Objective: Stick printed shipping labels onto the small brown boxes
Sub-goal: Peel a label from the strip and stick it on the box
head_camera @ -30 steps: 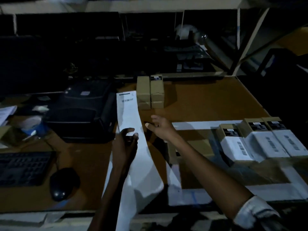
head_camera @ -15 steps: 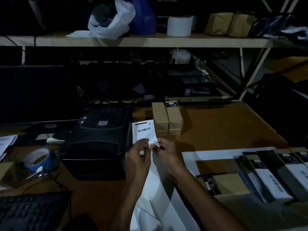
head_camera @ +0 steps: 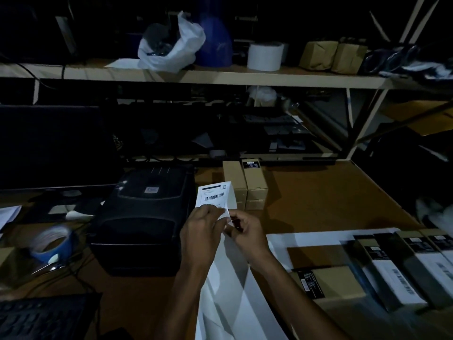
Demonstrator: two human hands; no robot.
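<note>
Dim brown surface [head_camera: 306,192], label printer [head_camera: 144,212] at left. I saw both hands together above it: left hand [head_camera: 201,229] pinched the printed label [head_camera: 213,196], right hand [head_camera: 245,231] pinched the white backing strip [head_camera: 232,290]. Brown boxes [head_camera: 245,185] stood just behind.

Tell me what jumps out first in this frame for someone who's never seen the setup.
The bright white printed label at center, pinched at its lower edge by the left hand and right hand, with its backing strip trailing down toward the viewer. Just left sits the black label printer; behind the label, a stack of small brown boxes.
</note>
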